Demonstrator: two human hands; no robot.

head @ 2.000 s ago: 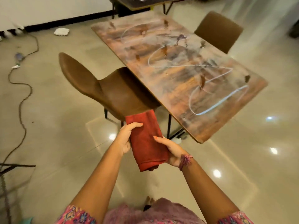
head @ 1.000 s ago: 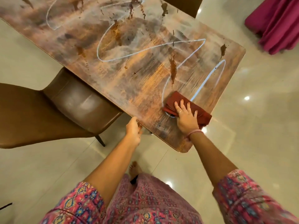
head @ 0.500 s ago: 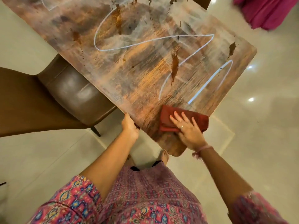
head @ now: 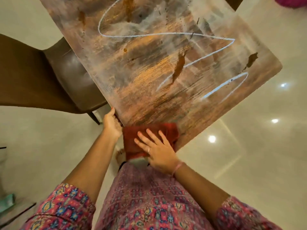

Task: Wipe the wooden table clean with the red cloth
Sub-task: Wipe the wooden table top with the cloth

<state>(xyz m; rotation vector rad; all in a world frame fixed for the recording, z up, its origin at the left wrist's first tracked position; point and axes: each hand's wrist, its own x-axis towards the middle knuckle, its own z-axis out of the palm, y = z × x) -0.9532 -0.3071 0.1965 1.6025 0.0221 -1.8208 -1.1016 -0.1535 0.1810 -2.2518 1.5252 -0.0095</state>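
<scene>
The right hand [head: 157, 151] pressed flat, fingers spread, on the red cloth [head: 132, 140] at the worktop's [head: 149, 90] near corner, while the left hand [head: 111, 123] gripped its edge. The cloth overhung that corner, so another pull could likely drag it off onto the floor [head: 249, 163].

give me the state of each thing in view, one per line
wooden table: dirty, white lines and brown stains remain
red cloth: flat on the near corner, partly overhanging
right hand: pressing flat on the cloth
left hand: gripping the table edge
chair: tucked beside the table
</scene>
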